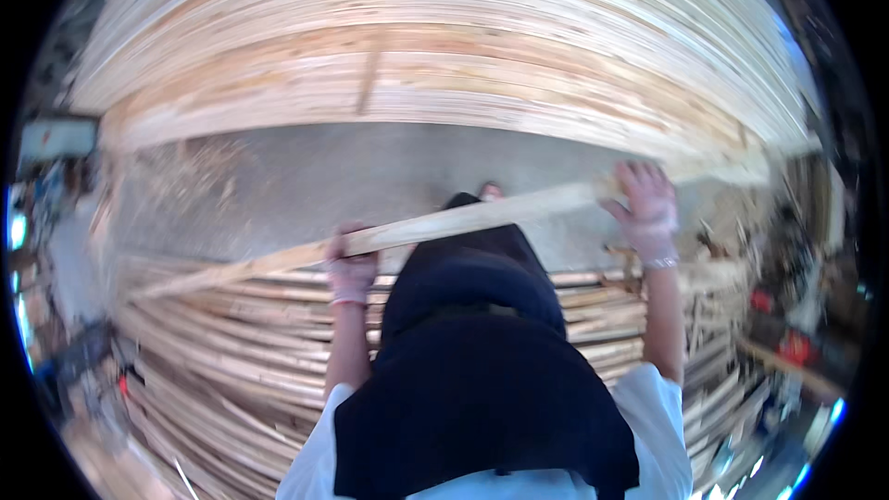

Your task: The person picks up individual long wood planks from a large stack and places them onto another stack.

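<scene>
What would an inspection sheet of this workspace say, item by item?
Surface: grey floor, between wood stacks.
Job's things: one long pale board, held slantwise, its right end higher in view.
Clutter: wood shavings on the floor at left; scraps at right, blurred.
Grips: left grip closed around the board; right grip at the board farther right, firmness unclear.
Cables: nothing seen.
Surroundings: large board stack ahead; long strips lower in view; a red item at far right, too blurred to identify.
</scene>
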`<control>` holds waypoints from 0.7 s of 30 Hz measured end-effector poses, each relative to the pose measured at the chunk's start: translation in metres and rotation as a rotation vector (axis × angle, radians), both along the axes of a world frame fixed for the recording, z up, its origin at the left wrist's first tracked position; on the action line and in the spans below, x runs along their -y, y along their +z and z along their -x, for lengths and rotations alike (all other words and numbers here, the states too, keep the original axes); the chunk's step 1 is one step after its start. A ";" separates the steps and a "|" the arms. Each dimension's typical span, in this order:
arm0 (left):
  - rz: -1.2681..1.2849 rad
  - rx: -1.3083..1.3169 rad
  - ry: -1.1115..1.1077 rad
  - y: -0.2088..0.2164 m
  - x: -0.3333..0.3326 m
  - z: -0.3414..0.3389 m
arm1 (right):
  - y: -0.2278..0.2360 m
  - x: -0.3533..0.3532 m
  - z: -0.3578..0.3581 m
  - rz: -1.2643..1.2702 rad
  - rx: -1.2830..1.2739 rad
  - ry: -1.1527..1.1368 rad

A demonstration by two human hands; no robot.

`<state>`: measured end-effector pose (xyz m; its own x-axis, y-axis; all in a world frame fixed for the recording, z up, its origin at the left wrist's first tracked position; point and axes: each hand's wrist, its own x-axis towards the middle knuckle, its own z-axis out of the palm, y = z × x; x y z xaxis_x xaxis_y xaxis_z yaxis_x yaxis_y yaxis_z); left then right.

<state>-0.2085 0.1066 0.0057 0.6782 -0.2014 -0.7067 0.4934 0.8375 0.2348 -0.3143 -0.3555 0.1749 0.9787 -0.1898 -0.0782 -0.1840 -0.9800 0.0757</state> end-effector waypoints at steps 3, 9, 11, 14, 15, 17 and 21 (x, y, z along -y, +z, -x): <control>0.018 -0.015 0.008 -0.009 0.000 0.008 | 0.002 -0.006 0.001 0.019 -0.054 0.009; 0.155 -0.244 0.251 -0.015 0.011 0.016 | -0.027 0.011 0.037 -0.018 -0.010 0.152; 0.112 -0.298 0.208 -0.023 0.010 0.015 | -0.034 0.006 0.029 0.014 -0.206 0.015; 0.114 -0.335 0.196 -0.016 0.007 0.032 | -0.054 0.019 0.031 0.061 -0.441 -0.021; 0.109 -0.358 0.195 -0.011 0.007 0.035 | -0.057 0.020 0.033 0.083 -0.459 -0.003; 0.118 -0.397 0.224 -0.029 0.009 0.041 | -0.065 0.022 0.036 0.122 -0.495 0.025; 0.089 -0.404 0.209 -0.041 0.013 0.042 | -0.086 0.042 0.052 0.035 -0.423 0.083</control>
<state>-0.2510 0.0937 -0.0355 0.3847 -0.1611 -0.9089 0.3487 0.9371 -0.0185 -0.3668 -0.3980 0.0884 0.8740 -0.1218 -0.4705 -0.0507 -0.9856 0.1611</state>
